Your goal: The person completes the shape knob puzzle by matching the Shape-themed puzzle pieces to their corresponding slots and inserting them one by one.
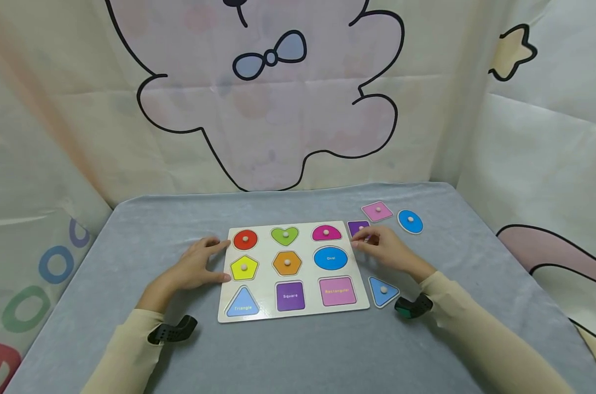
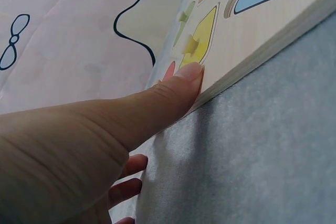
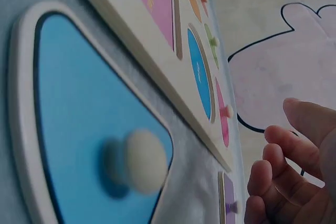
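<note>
A white wooden shape-puzzle board [image 1: 265, 295] lies on the cloth. At its left edge is my left hand [image 1: 193, 266], fingers spread. In the left wrist view the thumb [image 2: 173, 87] touches the board beside the yellow pentagon [image 2: 202, 38]. My right hand [image 1: 388, 250] hovers at the board's right edge, next to the purple square piece [image 1: 357, 225], which it partly hides. The right wrist view shows its fingers loosely bent near that piece's knob [image 3: 234, 206], with nothing seen in them. Closer to the right wrist lies the blue triangle piece [image 1: 383, 293].
Beyond the right hand lie a pink knobbed piece [image 1: 375, 213] and a blue oval piece [image 1: 412, 219]. Knobbed shapes such as the red circle [image 1: 241, 243] and orange hexagon [image 1: 286, 269] sit in the board. The triangle recess [image 1: 243, 298] holds no piece. A printed curtain [image 1: 278, 120] stands behind.
</note>
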Demonstrator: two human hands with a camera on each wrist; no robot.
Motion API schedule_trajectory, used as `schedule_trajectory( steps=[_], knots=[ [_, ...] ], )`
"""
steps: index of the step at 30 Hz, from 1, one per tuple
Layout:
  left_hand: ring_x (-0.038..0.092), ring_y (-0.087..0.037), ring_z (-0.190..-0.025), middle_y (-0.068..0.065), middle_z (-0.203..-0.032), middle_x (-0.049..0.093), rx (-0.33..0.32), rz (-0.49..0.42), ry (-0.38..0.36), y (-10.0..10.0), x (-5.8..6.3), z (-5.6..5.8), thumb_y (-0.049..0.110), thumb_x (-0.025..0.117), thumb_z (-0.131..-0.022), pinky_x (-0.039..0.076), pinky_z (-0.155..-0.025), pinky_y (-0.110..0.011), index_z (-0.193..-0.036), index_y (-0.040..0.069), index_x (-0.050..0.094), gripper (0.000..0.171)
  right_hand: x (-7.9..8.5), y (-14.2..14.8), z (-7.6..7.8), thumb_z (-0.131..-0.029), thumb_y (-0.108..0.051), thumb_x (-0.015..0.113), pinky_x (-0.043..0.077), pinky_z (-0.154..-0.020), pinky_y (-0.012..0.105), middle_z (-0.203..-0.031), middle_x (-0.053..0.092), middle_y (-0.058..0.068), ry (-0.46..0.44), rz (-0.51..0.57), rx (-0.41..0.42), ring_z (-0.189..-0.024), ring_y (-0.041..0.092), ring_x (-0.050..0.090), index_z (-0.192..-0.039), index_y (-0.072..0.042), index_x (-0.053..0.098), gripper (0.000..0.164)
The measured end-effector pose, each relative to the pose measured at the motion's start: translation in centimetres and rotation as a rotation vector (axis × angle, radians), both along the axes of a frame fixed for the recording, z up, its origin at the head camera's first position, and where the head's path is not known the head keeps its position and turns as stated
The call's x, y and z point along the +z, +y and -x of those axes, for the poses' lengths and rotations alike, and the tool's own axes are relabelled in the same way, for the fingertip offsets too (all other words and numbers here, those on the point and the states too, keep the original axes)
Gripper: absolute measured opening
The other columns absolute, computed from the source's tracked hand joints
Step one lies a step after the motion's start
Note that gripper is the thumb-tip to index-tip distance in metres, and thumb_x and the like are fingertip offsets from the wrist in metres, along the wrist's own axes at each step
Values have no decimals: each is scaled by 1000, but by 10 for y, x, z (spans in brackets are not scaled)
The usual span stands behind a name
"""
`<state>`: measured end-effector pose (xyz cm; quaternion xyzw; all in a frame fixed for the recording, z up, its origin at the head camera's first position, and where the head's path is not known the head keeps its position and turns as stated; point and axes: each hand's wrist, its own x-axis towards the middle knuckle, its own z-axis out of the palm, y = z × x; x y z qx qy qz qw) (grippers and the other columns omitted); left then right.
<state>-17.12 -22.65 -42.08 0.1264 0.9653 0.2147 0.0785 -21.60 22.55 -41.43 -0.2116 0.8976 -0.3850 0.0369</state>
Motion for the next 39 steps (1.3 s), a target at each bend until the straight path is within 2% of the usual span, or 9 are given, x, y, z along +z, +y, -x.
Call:
schedule_trajectory(
  steps=[7,12,24,34,39],
  knots=[
    [37,-41,-130,-21,-146,39,1,2,6,-1,-1,0,51,78,-74,33,-106,-64,-148,17,41,89,0,17,4,-91,-21,67,44,-56,21,-97,68,12,-26,17,-35,-67,14,52,-108,-7,71,22],
    [37,-41,-131,-21,-146,39,2,-3,11,-1,0,0,51,78,-74,33,-106,-65,-148,17,41,89,-4,31,11,-92,-23,66,44,-55,21,-96,68,13,-5,0,-61,-63,10,52,-106,-5,72,23],
    [36,-41,-131,-21,-147,39,-1,2,3,0,-1,0,52,78,-74,33,-106,-65,-148,18,41,89,-8,53,16,-93,-23,65,47,-54,23,-93,69,19,-11,20,-102,-62,17,57,-108,0,70,28],
    [37,-40,-131,-20,-146,40,5,-9,3,1,-1,-2,51,78,-74,34,-106,-64,-148,18,41,89,-6,67,21,-93,-18,64,48,-52,23,-89,67,19,47,3,-130,-59,18,60,-105,3,70,25],
    [37,-41,-131,-20,-146,40,1,-6,7,1,0,-2,51,78,-74,34,-106,-64,-148,17,41,89,-4,74,23,-93,-16,64,48,-52,23,-91,67,21,42,-7,-152,-61,16,60,-107,4,70,25]
  ],
)
